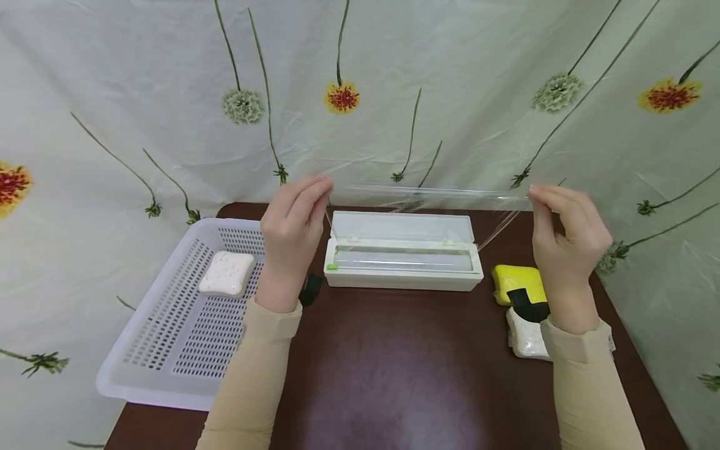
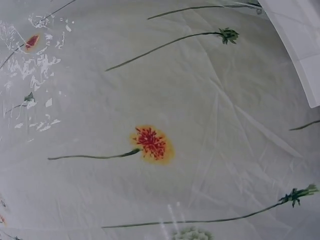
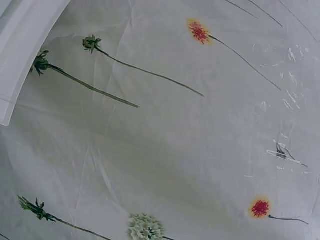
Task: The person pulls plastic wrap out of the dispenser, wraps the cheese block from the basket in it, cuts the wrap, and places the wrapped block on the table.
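A clear sheet of cling film (image 1: 433, 193) stretches between both hands above a white dispenser box (image 1: 402, 280). My left hand (image 1: 292, 234) pinches the film's left corner between thumb and fingers. At the other corner, my right hand (image 1: 569, 240) pinches it the same way. The film's sides slope down toward the box, whose lid (image 1: 402, 227) stands raised at the back. Inside lies a roll (image 1: 402, 260), with a small green slider (image 1: 332, 267) at the left. Neither hand shows in the wrist views, where glints on the film (image 2: 37, 70) appear over the flowered cloth.
A white plastic basket (image 1: 120, 375) at the left holds a speckled white soap-like bar (image 1: 227, 274). On the right, a yellow block (image 1: 517, 282) and a wrapped white block (image 1: 525, 337) lie on the dark table (image 1: 394, 375). A flowered cloth (image 1: 478, 62) hangs behind.
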The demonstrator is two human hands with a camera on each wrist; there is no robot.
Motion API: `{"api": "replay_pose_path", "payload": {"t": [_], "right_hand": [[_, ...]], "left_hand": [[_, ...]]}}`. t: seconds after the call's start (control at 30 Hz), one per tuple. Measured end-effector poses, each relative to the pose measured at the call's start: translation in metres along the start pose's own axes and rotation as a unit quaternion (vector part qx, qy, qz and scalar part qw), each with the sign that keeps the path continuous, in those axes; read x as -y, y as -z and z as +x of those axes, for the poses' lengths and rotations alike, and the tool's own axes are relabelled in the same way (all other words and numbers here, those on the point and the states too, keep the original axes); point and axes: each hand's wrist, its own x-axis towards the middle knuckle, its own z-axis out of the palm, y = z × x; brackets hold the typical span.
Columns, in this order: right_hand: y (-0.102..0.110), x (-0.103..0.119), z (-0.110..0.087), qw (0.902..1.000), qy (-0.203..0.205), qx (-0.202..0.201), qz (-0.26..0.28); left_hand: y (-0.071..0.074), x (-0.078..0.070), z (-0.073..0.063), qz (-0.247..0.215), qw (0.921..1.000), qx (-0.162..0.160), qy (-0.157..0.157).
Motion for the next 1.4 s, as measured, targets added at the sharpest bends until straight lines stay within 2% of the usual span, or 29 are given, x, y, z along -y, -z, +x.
{"api": "replay_pose_path", "payload": {"t": [0.1, 0.3, 0.47, 0.57, 0.73, 0.87, 0.97, 1.07, 1.17, 1.27, 1.4], "right_hand": [[0.008, 0.003, -0.007, 1.0000, 0.001, 0.009, -0.001], [0.027, 0.010, -0.026, 0.9989, 0.016, 0.044, 0.001], [0.045, 0.022, -0.043, 0.9986, 0.007, 0.045, 0.025], [0.055, 0.029, -0.052, 0.9970, 0.004, 0.052, 0.057], [0.068, 0.037, -0.066, 0.9948, 0.027, 0.045, 0.087], [0.073, 0.044, -0.075, 0.9930, 0.045, 0.027, 0.106], [0.078, 0.048, -0.082, 0.9931, 0.043, 0.034, 0.103], [0.086, 0.048, -0.091, 0.9950, 0.024, 0.066, 0.070], [0.097, 0.043, -0.106, 0.9922, -0.001, 0.119, 0.036], [0.110, 0.035, -0.126, 0.9817, -0.031, 0.186, 0.025], [0.125, 0.025, -0.152, 0.9577, -0.094, 0.271, 0.025]], "left_hand": [[0.005, -0.001, -0.004, -0.012, 0.9999, 0.002, -0.001], [0.023, -0.008, -0.017, -0.019, 0.9992, 0.025, -0.025], [0.042, -0.020, -0.034, -0.047, 0.9969, 0.057, -0.025], [0.051, -0.028, -0.044, -0.061, 0.9960, 0.059, -0.030], [0.068, -0.036, -0.059, -0.074, 0.9925, 0.090, -0.037], [0.076, -0.040, -0.070, -0.087, 0.9891, 0.115, -0.032], [0.080, -0.044, -0.081, -0.095, 0.9865, 0.131, -0.024], [0.083, -0.047, -0.094, -0.104, 0.9806, 0.166, -0.010], [0.086, -0.049, -0.110, -0.117, 0.9708, 0.209, 0.014], [0.090, -0.051, -0.128, -0.131, 0.9579, 0.251, 0.048], [0.095, -0.056, -0.150, -0.140, 0.9400, 0.299, 0.085]]}}
